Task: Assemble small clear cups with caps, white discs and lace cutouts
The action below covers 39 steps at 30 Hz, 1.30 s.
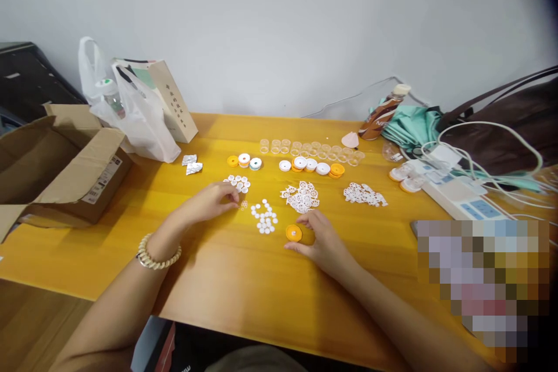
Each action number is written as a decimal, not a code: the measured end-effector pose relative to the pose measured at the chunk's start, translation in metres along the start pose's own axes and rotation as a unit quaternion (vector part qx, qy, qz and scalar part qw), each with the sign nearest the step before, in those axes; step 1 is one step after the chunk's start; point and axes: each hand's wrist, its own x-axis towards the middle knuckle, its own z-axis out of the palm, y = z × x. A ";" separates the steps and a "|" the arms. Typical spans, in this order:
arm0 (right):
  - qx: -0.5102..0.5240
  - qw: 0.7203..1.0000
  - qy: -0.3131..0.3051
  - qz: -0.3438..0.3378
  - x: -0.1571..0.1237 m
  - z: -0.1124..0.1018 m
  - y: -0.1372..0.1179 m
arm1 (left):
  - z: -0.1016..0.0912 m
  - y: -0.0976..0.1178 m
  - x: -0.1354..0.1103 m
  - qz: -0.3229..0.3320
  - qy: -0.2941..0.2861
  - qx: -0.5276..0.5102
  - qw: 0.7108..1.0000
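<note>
My right hand (pixel 322 239) curls round an orange round cap (pixel 293 233) on the table, thumb on the near side and fingers on the far side. A small whitish piece sits in the cap's centre. My left hand (pixel 214 200) reaches over the table, thumb and fingertips apart, beside a few tiny clear rings (pixel 244 205). Just beyond its fingers lies a cluster of small white cups (pixel 240 182). Between the hands are scattered white discs (pixel 265 222). A heap of white openwork pieces (pixel 300 196) lies beyond my right hand, and a second openwork heap (pixel 364 194) is farther right.
Clear cups (pixel 311 149) line the back, with white and orange caps (pixel 311 165) before them. Foil packets (pixel 192 164) lie left. A cardboard box (pixel 100 186) and plastic bag (pixel 150 125) stand far left; a bottle (pixel 383 113) and power strip (pixel 462 197) are right.
</note>
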 end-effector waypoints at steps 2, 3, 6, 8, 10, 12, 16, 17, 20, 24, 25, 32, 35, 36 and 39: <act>0.006 1.000 -0.002 0.005 0.000 -0.001 0.001 | 0.002 0.000 0.000 -0.001 -0.018 -0.002 1.000; 0.010 1.000 -0.002 0.005 -0.001 -0.001 0.002 | 0.003 -0.001 0.000 -0.003 -0.024 -0.002 1.000; 0.028 1.000 0.006 0.005 -0.002 -0.002 0.002 | 0.008 -0.003 0.002 -0.009 -0.028 0.001 1.000; 0.046 0.999 0.016 0.005 -0.002 -0.003 0.002 | 0.009 -0.004 0.003 -0.008 -0.028 0.004 1.000; 0.060 0.998 0.027 0.007 -0.002 -0.004 0.001 | 0.009 -0.003 0.003 -0.007 -0.030 0.016 0.999; 0.068 0.997 0.043 0.016 -0.002 -0.008 -0.001 | 0.008 -0.003 0.003 -0.010 -0.030 0.040 0.999; 0.089 0.991 0.090 0.044 -0.002 -0.016 -0.004 | 0.007 0.006 0.002 -0.009 0.001 0.054 0.998; 0.099 0.989 0.096 0.047 -0.002 -0.017 -0.006 | 0.009 0.012 0.002 -0.007 0.016 0.027 0.999; 0.150 0.984 0.075 0.059 -0.004 -0.017 -0.013 | 0.027 0.038 0.004 -0.018 0.071 -0.129 0.989; 0.254 0.961 0.012 0.110 -0.008 -0.007 -0.026 | 0.063 0.075 0.008 -0.048 0.086 -0.298 0.949; 0.277 0.953 0.002 0.125 -0.008 -0.005 -0.028 | 0.069 0.080 0.009 -0.055 0.083 -0.317 0.943; 0.353 0.920 -0.001 0.172 -0.008 -0.005 -0.031 | 0.081 0.089 0.010 -0.087 0.074 -0.365 0.924; 0.365 0.914 -0.002 0.178 -0.007 -0.005 -0.032 | 0.083 0.090 0.010 -0.088 0.074 -0.365 0.924; 0.368 0.912 -0.003 0.181 -0.007 -0.005 -0.031 | 0.084 0.090 0.010 -0.087 0.076 -0.362 0.925; 0.374 0.907 -0.008 0.192 -0.006 -0.005 -0.030 | 0.085 0.090 0.009 -0.068 0.087 -0.341 0.934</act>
